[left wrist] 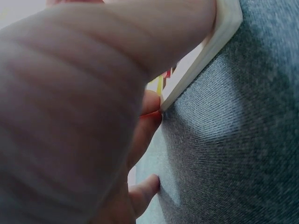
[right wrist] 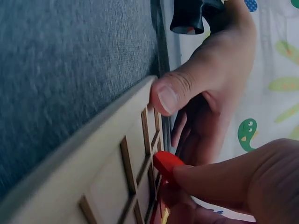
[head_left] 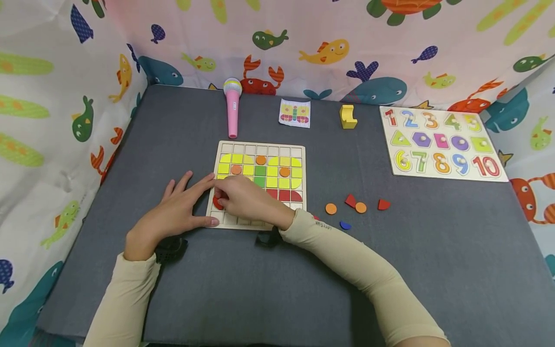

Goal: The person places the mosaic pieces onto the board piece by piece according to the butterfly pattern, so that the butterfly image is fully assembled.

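A wooden grid board (head_left: pixel 234 147) lies on the grey table, filled in part with yellow, orange, green and red pieces. Between thumb and fingertips, my right hand (head_left: pixel 249 198) pinches a red piece (right wrist: pixel 166 163) over the board's left side. In the right wrist view this piece is tilted, one edge close over the grid cells. My left hand (head_left: pixel 173 212) spreads its fingers along the board's left edge, thumb on the near left corner and index fingertip at the rim farther up. The right hand and forearm hide some cells.
Loose orange discs (head_left: pixel 331 208), red pieces (head_left: pixel 383 205) and a blue piece (head_left: pixel 345 225) lie right of the board. Behind it are a pink toy microphone (head_left: pixel 232 108), a pattern card (head_left: pixel 295 113) and a yellow block (head_left: pixel 348 117). A number puzzle (head_left: pixel 442 144) lies at right.
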Tool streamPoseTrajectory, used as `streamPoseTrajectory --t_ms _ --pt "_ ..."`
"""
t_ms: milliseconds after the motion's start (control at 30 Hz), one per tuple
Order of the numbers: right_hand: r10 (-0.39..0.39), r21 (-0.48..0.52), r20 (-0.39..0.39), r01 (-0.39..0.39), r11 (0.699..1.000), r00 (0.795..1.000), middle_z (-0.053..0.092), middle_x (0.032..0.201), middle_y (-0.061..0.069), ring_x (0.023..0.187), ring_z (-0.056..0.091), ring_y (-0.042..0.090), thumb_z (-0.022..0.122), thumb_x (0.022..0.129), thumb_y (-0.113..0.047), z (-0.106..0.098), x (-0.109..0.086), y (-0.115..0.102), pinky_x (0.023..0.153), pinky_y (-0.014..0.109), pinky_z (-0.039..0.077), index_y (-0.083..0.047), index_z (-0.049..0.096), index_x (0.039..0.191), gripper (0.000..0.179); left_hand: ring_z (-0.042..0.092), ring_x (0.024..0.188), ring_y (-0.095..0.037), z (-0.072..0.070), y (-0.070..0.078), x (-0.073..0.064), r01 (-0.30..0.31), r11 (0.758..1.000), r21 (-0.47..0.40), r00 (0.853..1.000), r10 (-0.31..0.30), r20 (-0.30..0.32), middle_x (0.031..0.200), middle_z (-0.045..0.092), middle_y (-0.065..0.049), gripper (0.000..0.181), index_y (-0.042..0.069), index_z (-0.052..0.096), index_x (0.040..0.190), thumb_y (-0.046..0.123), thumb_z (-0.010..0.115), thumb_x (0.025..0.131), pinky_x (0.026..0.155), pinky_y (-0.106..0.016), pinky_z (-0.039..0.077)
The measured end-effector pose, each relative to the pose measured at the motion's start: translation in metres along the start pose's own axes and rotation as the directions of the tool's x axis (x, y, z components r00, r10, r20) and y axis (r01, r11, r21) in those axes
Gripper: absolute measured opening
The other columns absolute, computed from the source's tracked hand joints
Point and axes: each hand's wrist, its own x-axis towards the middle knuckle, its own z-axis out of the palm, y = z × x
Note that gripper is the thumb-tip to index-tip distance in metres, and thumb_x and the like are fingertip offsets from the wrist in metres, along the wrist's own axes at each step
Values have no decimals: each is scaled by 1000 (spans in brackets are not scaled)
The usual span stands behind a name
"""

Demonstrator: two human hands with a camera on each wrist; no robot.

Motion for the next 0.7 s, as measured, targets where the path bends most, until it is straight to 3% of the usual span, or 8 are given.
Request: streamPoseTrajectory --t_ms 333,700 --pt "3 -198 -3 -3 980 1000 58 82 2 75 55 17 66 104 -10 5 -5 -3 64 26 43 -9 73 99 9 -1 160 -52 -1 3 -2 -1 1000 -11 1000 0 -5 176 23 -12 103 13 32 170 45 88 89 121 -74 -9" --pt "9 -282 -22 -15 959 1000 63 80 1 73 58 17 66 103 -12 4 -12 -3 64 29 47 -9 77 103 11 -2 160 -51 -1 3 1 15 1000 3 1000 -15 12 177 21 -12 104 13 32 169 49 87 89 121 -74 -9"
